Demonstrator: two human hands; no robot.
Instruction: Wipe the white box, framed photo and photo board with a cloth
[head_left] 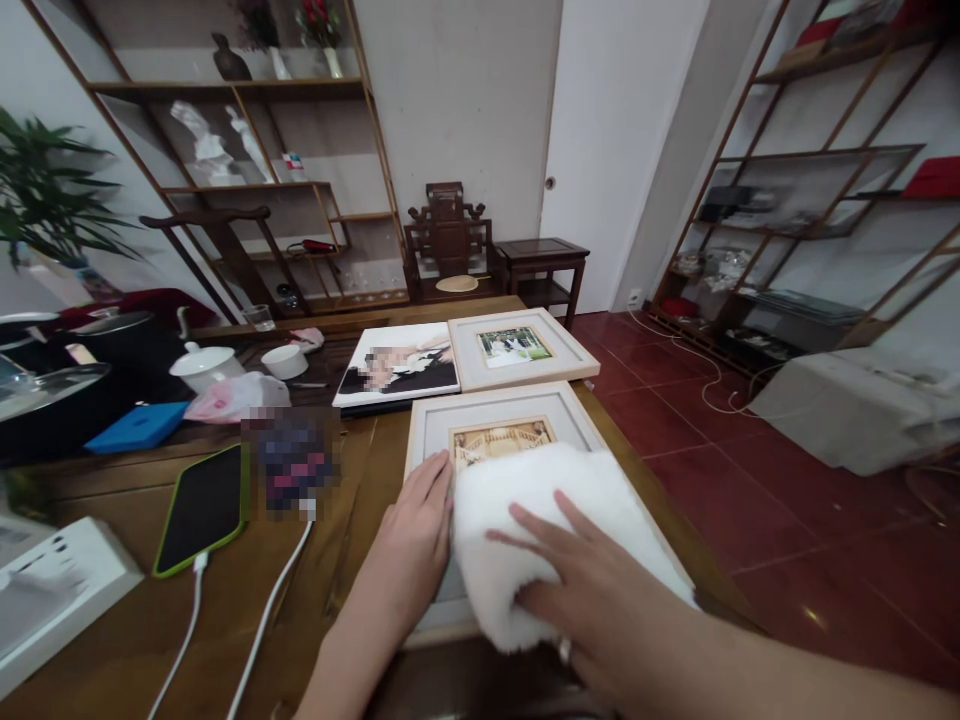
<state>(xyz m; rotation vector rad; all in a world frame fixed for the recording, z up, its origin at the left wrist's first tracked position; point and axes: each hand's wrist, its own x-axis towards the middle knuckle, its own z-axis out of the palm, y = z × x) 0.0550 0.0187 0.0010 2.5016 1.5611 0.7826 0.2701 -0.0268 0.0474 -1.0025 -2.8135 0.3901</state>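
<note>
A light wooden picture frame (495, 405) with a white mat lies flat on the wooden table (337, 560) in front of me. My left hand (416, 540) rests flat on the frame's left edge, fingers stretched out together. My right hand (581, 575) lies spread on a fluffy white cloth (525, 500) that covers the lower half of the frame's glass. Only the top of the framed photo shows above the cloth.
Behind it lie a second framed photo (517, 348) and an unframed print (397, 365). To the left are a green-cased phone (202, 508) with white cables, a blue box (139, 425), teaware (206, 365) and dark pots. The table's right edge drops to a red floor.
</note>
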